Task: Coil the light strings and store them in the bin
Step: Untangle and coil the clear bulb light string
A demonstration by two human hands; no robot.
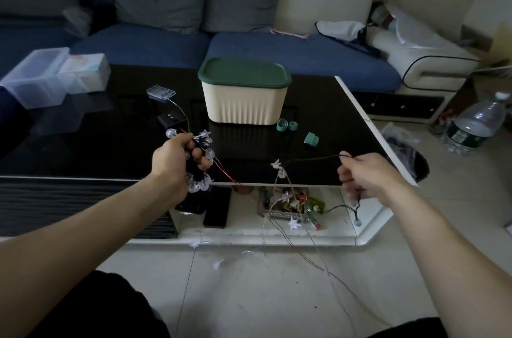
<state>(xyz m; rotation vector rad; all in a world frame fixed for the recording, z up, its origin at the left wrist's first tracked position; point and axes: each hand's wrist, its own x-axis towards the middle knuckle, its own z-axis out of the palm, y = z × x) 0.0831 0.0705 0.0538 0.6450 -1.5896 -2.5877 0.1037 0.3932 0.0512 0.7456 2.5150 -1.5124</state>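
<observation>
Here both hands grip light strings: left hand (177,164) the coil (200,163), right hand (365,175) loose wire (310,159) over the table edge (110,178).

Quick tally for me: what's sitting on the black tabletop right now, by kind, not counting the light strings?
Cream bin with green lid: 1
Green tape rolls: 3
Battery boxes, one clear, one black: 2
Clear plastic containers at the left edge: 2
Total: 8
</observation>
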